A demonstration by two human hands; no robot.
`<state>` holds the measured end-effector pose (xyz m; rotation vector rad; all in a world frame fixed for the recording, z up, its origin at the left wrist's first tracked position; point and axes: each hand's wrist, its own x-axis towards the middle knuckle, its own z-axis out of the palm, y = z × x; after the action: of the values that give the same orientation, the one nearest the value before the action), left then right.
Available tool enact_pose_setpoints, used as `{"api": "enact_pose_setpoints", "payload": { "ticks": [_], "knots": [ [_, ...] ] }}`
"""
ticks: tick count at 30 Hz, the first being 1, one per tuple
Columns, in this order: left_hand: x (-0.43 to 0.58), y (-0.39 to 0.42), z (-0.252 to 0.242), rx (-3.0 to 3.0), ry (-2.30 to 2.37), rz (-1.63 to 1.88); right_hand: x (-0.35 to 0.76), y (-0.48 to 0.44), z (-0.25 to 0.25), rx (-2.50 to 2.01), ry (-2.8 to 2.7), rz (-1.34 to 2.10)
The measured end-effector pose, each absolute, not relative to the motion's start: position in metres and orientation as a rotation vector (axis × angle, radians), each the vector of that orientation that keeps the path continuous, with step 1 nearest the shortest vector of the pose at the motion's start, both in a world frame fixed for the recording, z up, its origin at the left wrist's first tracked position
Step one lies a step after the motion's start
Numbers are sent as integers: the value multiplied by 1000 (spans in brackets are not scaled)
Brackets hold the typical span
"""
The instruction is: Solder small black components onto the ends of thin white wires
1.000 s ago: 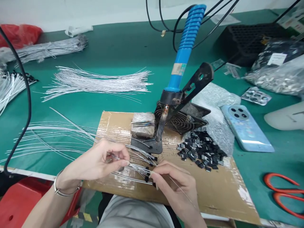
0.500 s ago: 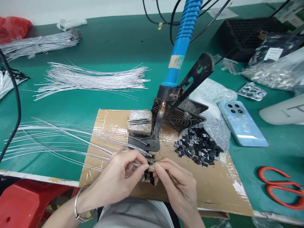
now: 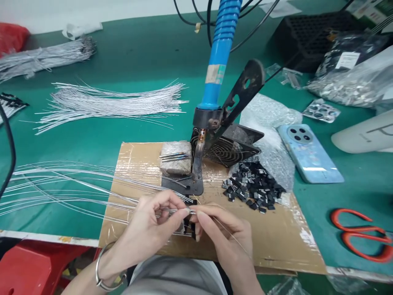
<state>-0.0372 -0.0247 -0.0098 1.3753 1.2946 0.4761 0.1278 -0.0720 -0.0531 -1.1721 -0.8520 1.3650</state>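
Note:
Both hands work close together over a brown cardboard sheet (image 3: 276,241). My left hand (image 3: 156,229) pinches a thin white wire between thumb and forefinger. Its tip meets the fingertips of my right hand (image 3: 229,233), which are pressed together. A fine bare strand (image 3: 231,234) runs from those fingertips across the right palm; it looks like solder wire. Below the fingers, small black pieces (image 3: 193,226) sit at the ends of other wires, partly hidden. Loose white wires (image 3: 70,175) spread out to the left. Above the hands, a blue-handled soldering iron (image 3: 218,57) points down in a black clamp.
Behind the iron lies a black fan (image 3: 227,149), beside a grey block (image 3: 175,164) bearing thin rods. Small black parts (image 3: 253,186) are heaped to the right. A phone (image 3: 311,153), orange-handled scissors (image 3: 365,237) and a white wire bundle (image 3: 116,100) lie on the green table.
The whole view has shifted a little, so the table items appear further left. My hands keep their pinch close together, and a fine strand end now shows above the right fingertips.

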Motion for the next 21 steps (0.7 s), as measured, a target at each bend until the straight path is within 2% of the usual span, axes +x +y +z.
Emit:
{"api": "enact_pose_setpoints", "payload": {
  "ticks": [9,21],
  "knots": [
    [-36,-29,-10,1373,1284,551,120,-72,-46,-1192,-519,1494],
    [-36,-30,-11,1348,1280,492,131,-66,-48,-1119,-457,1689]
  ]
}}
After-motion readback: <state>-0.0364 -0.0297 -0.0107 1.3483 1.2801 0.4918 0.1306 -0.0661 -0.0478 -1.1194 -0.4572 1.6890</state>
